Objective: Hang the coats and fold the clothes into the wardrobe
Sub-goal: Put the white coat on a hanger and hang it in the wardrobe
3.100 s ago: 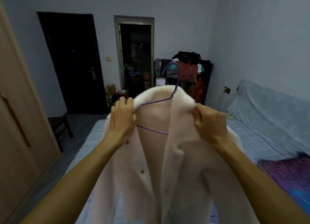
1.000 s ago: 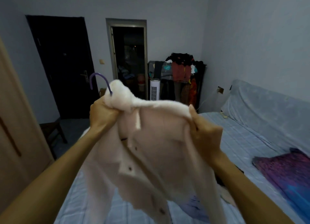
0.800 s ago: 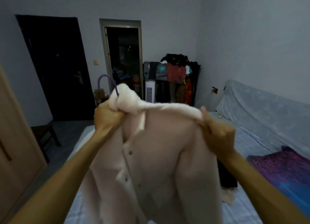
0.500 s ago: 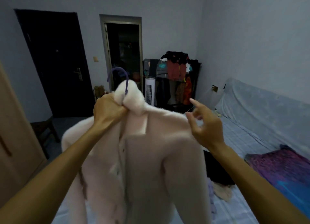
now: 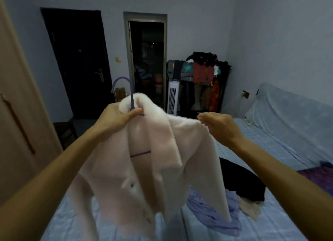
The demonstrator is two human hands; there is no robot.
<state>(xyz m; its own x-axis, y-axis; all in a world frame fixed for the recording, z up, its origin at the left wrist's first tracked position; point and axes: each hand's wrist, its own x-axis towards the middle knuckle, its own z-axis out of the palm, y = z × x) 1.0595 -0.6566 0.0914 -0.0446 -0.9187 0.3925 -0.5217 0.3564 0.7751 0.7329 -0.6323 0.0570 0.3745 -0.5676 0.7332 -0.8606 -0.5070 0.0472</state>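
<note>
A fluffy pale pink coat (image 5: pixel 149 161) hangs in front of me on a purple wire hanger (image 5: pixel 126 85), its hook sticking up above the collar. My left hand (image 5: pixel 115 120) grips the collar and the hanger's neck together. My right hand (image 5: pixel 219 126) pinches the coat's right shoulder with its fingertips. The coat's front faces me, its buttons showing. The beige wardrobe door (image 5: pixel 16 114) stands at the left edge.
Below the coat lies a bed (image 5: pixel 281 168) with a blue sheet, carrying a black garment (image 5: pixel 241 179), a lilac garment (image 5: pixel 212 212) and a beige piece (image 5: pixel 250 207). A loaded clothes rack (image 5: pixel 201 82), a white tower fan (image 5: pixel 173 96) and two doorways stand at the far wall.
The coat has turned so its front faces me and now hangs straighter on the hanger. My right hand let go of the shoulder briefly and now pinches it again.
</note>
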